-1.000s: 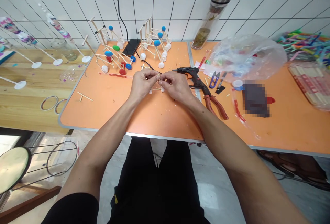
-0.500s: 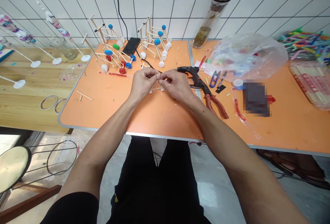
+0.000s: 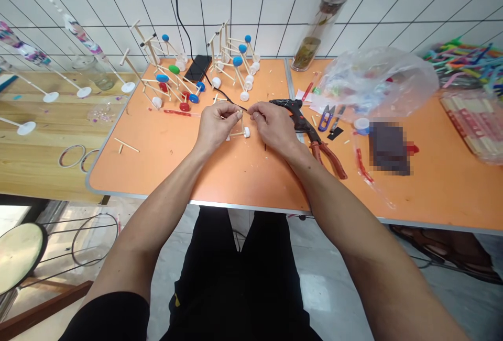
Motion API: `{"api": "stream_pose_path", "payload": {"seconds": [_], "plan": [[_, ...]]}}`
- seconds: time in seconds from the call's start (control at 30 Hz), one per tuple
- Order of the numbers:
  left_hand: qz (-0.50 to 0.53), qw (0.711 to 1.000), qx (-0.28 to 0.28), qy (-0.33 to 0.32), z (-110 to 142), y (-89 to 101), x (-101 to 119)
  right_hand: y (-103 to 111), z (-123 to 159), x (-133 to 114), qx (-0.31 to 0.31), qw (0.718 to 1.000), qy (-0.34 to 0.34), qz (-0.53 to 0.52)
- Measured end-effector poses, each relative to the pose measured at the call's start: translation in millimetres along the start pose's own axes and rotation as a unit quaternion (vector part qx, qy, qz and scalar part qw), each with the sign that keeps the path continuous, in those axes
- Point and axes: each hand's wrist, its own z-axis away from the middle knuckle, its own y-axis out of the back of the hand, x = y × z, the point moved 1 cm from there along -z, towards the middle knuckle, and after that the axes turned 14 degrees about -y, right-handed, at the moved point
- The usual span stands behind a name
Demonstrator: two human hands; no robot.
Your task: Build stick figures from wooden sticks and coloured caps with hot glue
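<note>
My left hand (image 3: 217,127) pinches a small wooden-stick frame (image 3: 237,133) between thumb and fingertips, near the top of its upright stick. A white wheel (image 3: 247,132) sits at the right end of the frame, low over the orange table. Much of the frame is hidden behind my left fingers. To the right, a small gap away, my right hand (image 3: 275,125) has thumb and fingers closed together; whatever is between them is too small to make out. Just beyond my right hand lies a black glue gun (image 3: 294,108), partly covered by it.
Stick models with coloured wheels (image 3: 178,81) stand at the back left. Red-handled pliers (image 3: 332,157), purple snips (image 3: 326,119) and a plastic bag (image 3: 377,81) lie to the right. A glass bottle (image 3: 310,47) stands by the wall. A black cable (image 3: 183,21) hangs down behind.
My right hand has drawn away to the right from the stick frame, so a gap shows between my hands and the white wheel is in clearer view. My left hand keeps its hold.
</note>
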Motion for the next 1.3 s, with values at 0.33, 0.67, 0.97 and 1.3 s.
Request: {"api": "stream_pose_path", "payload": {"seconds": [0.33,0.67,0.97,1.3], "plan": [[-0.021,1.0,0.004,-0.001,0,0.4,5,6,6,-14,-0.023,0.99,-0.028,0.139],[-0.03,1.0,0.004,0.002,1,1.9,10,8,6,-15,-0.03,0.988,-0.035,0.146],[-0.026,1.0,0.001,-0.008,1,3.0,7,7,5,-13,-0.024,0.99,-0.025,0.138],[-0.02,1.0,0.002,-0.018,1,2.6,2,9,6,-17,-0.027,0.988,-0.03,0.146]]}}
